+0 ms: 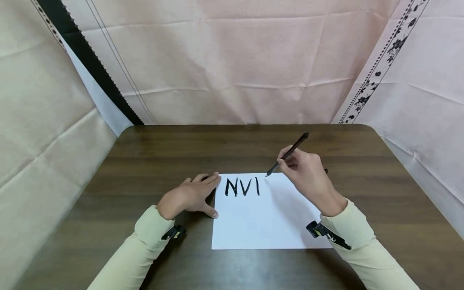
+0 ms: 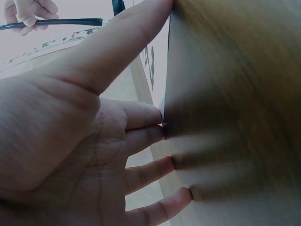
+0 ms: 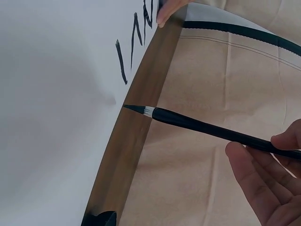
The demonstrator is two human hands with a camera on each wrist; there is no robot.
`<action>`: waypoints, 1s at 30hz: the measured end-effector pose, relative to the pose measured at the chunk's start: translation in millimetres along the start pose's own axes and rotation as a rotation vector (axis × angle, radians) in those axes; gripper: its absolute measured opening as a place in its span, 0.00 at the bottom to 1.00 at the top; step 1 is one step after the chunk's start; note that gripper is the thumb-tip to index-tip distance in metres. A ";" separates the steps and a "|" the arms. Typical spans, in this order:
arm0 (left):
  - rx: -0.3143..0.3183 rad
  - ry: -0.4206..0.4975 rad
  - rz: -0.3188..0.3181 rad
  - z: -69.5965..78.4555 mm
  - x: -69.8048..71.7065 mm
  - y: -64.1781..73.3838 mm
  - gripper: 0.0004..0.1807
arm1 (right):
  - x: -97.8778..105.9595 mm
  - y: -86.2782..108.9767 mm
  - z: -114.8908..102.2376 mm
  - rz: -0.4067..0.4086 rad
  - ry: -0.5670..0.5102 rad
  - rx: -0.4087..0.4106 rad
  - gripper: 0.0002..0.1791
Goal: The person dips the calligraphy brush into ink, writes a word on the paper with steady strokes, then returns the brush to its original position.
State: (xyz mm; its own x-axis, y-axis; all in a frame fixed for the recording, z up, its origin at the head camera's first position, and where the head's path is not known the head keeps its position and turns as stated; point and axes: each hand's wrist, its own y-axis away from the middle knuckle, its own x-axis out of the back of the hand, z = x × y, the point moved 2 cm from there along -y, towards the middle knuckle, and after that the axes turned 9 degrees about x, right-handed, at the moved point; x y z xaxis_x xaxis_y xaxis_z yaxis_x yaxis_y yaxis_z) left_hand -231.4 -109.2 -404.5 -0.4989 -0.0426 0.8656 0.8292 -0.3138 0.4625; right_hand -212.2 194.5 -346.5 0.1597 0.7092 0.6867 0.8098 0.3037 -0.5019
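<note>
A white sheet of paper (image 1: pixel 250 225) lies on the table, with black brushed strokes reading N, V and I (image 1: pixel 257 186) along its upper left. My left hand (image 1: pixel 192 195) rests at the sheet's left edge, fingers extended and spread, fingertips and thumb right at the paper's border. In my right hand (image 1: pixel 308 173) is a slim black writing brush (image 3: pixel 202 128), pinched between thumb and fingers along its handle. The brush's dark tip (image 3: pixel 134 108) points down at the sheet's top edge, just right of the I. Its handle slants up and to the right.
The brown wooden table (image 1: pixel 159 153) has a far edge against hanging pale cloth (image 1: pixel 253 60). A small dark object (image 1: pixel 326 170) is mostly hidden behind my right hand. Dark camera mounts (image 1: pixel 174 232) sit on both wrists.
</note>
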 end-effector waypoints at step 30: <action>0.005 -0.010 -0.005 -0.8 0.7 -1.6 0.64 | -4.5 0.7 -5.1 -0.034 0.004 0.028 0.06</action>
State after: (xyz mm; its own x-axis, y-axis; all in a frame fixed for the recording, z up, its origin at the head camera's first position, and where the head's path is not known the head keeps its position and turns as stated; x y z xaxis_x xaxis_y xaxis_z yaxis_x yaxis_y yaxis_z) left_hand -233.3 -109.5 -404.8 -0.5004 -0.0317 0.8652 0.8280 -0.3096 0.4675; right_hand -209.5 188.3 -347.2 0.1348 0.6956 0.7056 0.7986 0.3452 -0.4929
